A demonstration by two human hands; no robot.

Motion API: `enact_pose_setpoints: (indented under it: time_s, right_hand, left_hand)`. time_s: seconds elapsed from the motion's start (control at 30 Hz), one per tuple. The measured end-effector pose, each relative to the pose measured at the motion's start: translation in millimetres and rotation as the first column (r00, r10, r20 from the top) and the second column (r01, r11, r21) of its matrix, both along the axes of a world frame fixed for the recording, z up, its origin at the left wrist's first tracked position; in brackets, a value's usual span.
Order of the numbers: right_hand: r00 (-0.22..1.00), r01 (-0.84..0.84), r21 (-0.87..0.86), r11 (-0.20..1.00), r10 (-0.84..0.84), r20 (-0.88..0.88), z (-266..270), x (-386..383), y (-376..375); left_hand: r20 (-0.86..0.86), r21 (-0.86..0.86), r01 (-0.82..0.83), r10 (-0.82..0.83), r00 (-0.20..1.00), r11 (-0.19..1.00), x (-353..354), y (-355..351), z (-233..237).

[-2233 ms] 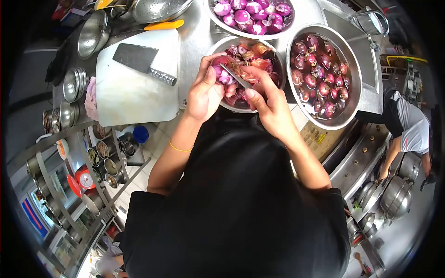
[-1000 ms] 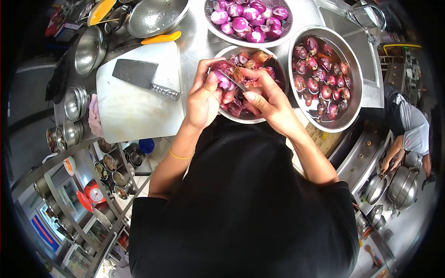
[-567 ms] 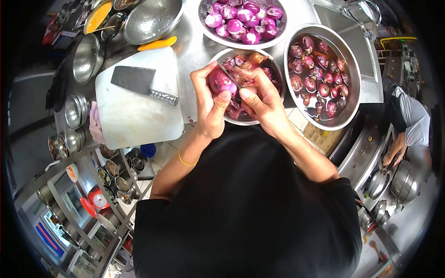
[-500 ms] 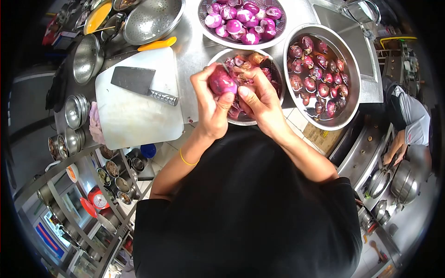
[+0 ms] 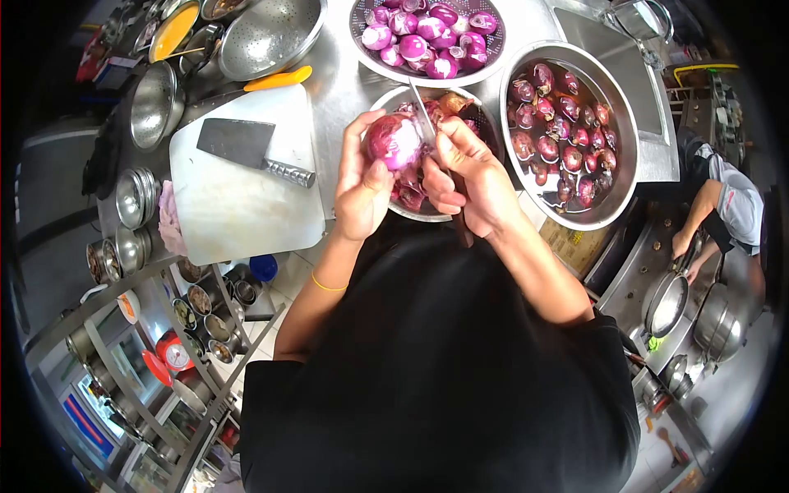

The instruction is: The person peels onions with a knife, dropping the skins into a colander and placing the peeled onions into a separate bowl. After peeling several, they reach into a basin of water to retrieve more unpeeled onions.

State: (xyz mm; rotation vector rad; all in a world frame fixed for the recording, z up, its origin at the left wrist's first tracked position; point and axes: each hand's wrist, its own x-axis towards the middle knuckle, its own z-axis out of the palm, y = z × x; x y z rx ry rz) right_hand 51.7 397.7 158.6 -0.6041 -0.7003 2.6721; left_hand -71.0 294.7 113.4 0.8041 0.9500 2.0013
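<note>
My left hand (image 5: 363, 189) is closed around a partly peeled red onion (image 5: 394, 141), with pale purple flesh showing on its lower right. In my right hand (image 5: 477, 172) is a small knife (image 5: 422, 111), its blade pointing up beside the onion and its dark handle running down under the palm. Both hands are over a metal bowl (image 5: 429, 217) holding onion skins. Just behind stands a colander (image 5: 362, 49) of peeled red onions. To the right, a large metal basin (image 5: 631, 156) has unpeeled red onions in water.
On the left, a white cutting board (image 5: 238, 222) carries a cleaver (image 5: 238, 141). A yellow-handled tool (image 5: 279, 78) lies behind it. A sink (image 5: 608, 49) is at the back right. Another person (image 5: 731, 197) handles a frying pan (image 5: 666, 304) at the far right.
The onion has turned and shows more pale flesh. The knife blade and handle have come into clear view in my right hand. The other person's pan has shifted.
</note>
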Motion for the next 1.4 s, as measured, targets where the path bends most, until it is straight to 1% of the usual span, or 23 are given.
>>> enact_pose_setpoints:
  time_s: [0.03,0.07,0.13,0.17,0.2,0.27,0.33,0.47,0.5,0.53,0.57,0.6,0.7,0.73,0.8,0.83,0.93,1.07,1.13,1.17,1.23,1.37,1.4]
  right_hand:
    - [0.996,0.018,0.111,0.994,-0.027,0.079,-2.8,-0.4,-1.0]
    - [0.997,0.013,0.112,0.994,-0.022,0.079,-4.8,-0.5,-2.9]
    - [0.991,-0.075,0.313,0.947,0.035,0.133,-9.0,1.8,-9.4]
    - [0.991,-0.076,0.301,0.951,0.038,0.128,-12.9,2.1,-10.3]
    - [0.994,-0.078,0.217,0.973,0.061,0.086,-10.2,3.0,-7.2]
    - [0.996,-0.026,0.101,0.995,0.018,0.086,-1.5,3.4,0.4]
    - [0.996,0.038,0.142,0.989,-0.048,0.074,-4.1,9.7,21.1]
    - [0.992,0.050,0.233,0.971,-0.075,0.103,-6.2,20.7,32.9]
    - [0.977,0.036,0.329,0.943,-0.103,0.189,-9.5,20.9,31.5]
    - [0.953,0.013,0.423,0.906,-0.139,0.270,-13.3,21.3,30.6]
    - [0.910,-0.098,0.525,0.845,-0.138,0.391,-19.2,22.5,30.7]
    - [0.882,-0.242,0.566,0.788,-0.064,0.467,-21.2,24.6,32.2]
    - [0.900,-0.291,0.646,0.706,-0.026,0.434,-19.1,26.5,14.1]
    - [0.929,-0.272,0.646,0.713,0.019,0.370,-16.3,25.4,6.9]
    - [0.931,-0.326,0.627,0.708,0.126,0.341,-13.3,21.3,-2.5]
    - [0.952,-0.285,0.587,0.757,0.155,0.264,-14.3,16.2,-6.2]
    - [0.961,-0.228,0.636,0.737,0.063,0.271,-17.3,8.6,-6.8]
    - [0.962,-0.196,0.625,0.756,0.024,0.273,-24.9,11.8,-4.9]
    - [0.968,-0.155,0.537,0.829,0.019,0.250,-23.7,12.6,-3.5]
    - [0.970,-0.148,0.556,0.818,0.011,0.241,-24.3,12.2,-3.7]
    - [0.969,-0.153,0.568,0.809,0.011,0.247,-24.8,12.4,-5.0]
    - [0.941,-0.066,0.527,0.847,-0.123,0.316,-20.8,13.8,5.5]
    - [0.953,-0.071,0.567,0.821,-0.113,0.282,-29.3,17.1,11.9]
  left_hand:
    - [0.198,-0.023,0.080,-0.074,0.977,0.997,-0.4,0.6,3.1]
    - [0.389,-0.028,0.162,-0.139,0.911,0.986,-0.3,1.2,5.2]
    - [0.359,-0.090,0.128,-0.087,0.929,0.988,4.0,0.4,3.3]
    - [0.221,-0.181,0.083,-0.042,0.974,0.980,3.2,0.6,-1.9]
    - [0.073,-0.263,0.028,-0.009,0.997,0.964,1.7,1.5,-5.4]
    - [0.044,-0.228,0.001,0.010,0.999,0.974,-1.5,1.4,-8.9]
    - [0.305,-0.041,0.181,-0.160,0.939,0.983,-9.6,-7.5,-15.4]
    - [0.442,-0.056,0.162,-0.121,0.889,0.985,-15.3,-13.6,-13.3]
    - [0.485,-0.063,0.172,-0.120,0.866,0.983,-16.6,-14.0,-12.2]
    - [0.484,-0.062,0.170,-0.119,0.867,0.983,-18.2,-14.9,-13.0]
    - [0.555,-0.041,0.186,-0.132,0.821,0.982,-20.0,-16.1,-15.0]
    - [0.623,-0.019,0.199,-0.144,0.769,0.980,-20.9,-17.0,-17.7]
    - [0.546,0.008,0.234,-0.200,0.814,0.972,-20.2,-19.0,-30.1]
    - [0.549,0.003,0.233,-0.196,0.813,0.972,-17.7,-19.2,-27.4]
    - [0.560,-0.053,0.204,-0.140,0.816,0.977,-10.6,-15.8,-18.5]
    - [0.559,-0.017,0.206,-0.161,0.813,0.978,-8.2,-14.0,-18.9]
    - [0.524,-0.020,0.199,-0.159,0.837,0.980,-6.3,-11.4,-14.0]
    - [0.526,-0.037,0.204,-0.155,0.836,0.978,-5.9,-10.7,-7.3]
    - [0.543,0.063,0.247,-0.241,0.804,0.967,-6.6,-8.9,-8.4]
    - [0.544,0.062,0.243,-0.237,0.805,0.968,-4.8,-8.0,-10.0]
    - [0.365,-0.088,0.161,-0.119,0.923,0.983,0.0,-4.8,-14.8]
    - [0.400,-0.054,0.238,-0.197,0.895,0.970,-3.8,-1.1,-14.9]
    - [0.413,-0.051,0.229,-0.188,0.891,0.972,-2.0,-0.1,-11.3]
